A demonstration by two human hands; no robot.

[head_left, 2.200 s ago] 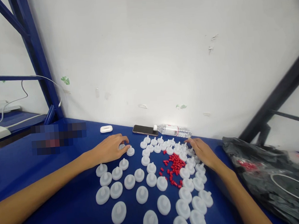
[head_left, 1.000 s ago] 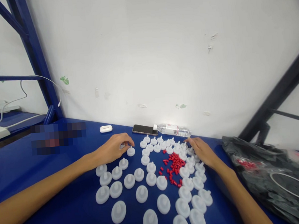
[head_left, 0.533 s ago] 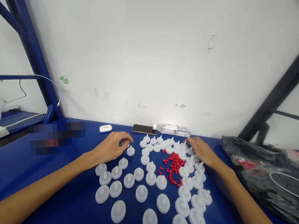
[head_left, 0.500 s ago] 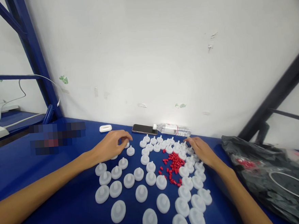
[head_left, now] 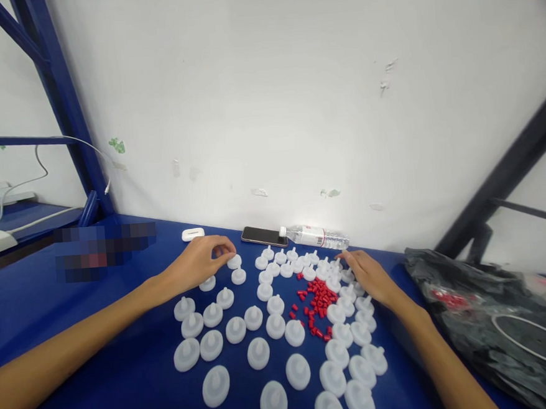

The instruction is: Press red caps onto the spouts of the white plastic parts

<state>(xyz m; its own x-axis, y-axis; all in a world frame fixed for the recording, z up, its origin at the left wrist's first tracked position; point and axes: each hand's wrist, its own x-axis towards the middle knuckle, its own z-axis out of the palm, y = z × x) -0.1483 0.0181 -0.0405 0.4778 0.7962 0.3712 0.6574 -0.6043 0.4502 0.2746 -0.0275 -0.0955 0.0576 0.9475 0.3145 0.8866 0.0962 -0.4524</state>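
Many white plastic discs with short stems, such as one disc [head_left: 273, 403] near the front, are spread stem-up over the blue surface [head_left: 140, 376]. My left hand [head_left: 209, 259] is at the far left of the spread. Its thumb and fingers pinch together at the stem of a white disc [head_left: 234, 262]. My right hand [head_left: 366, 274] rests at the far right, fingers bent, fingertips against the stem of a disc [head_left: 337, 265] in a crowded group. Its thumb is mostly hidden. A pile of small red caps [head_left: 320, 296] lies among the discs, nearer my right hand.
A phone [head_left: 263, 236] and a clear plastic bottle [head_left: 312, 235] lie along the white wall. Left of them is a small white case [head_left: 193, 234]. A dark plastic bag [head_left: 478, 333] lies on the right. A blue metal post [head_left: 67, 107] rises at left.
My left hand has shifted slightly left and closed its pinch; the disc at its fingertips and another below the hand now show more fully. My right hand stays put.
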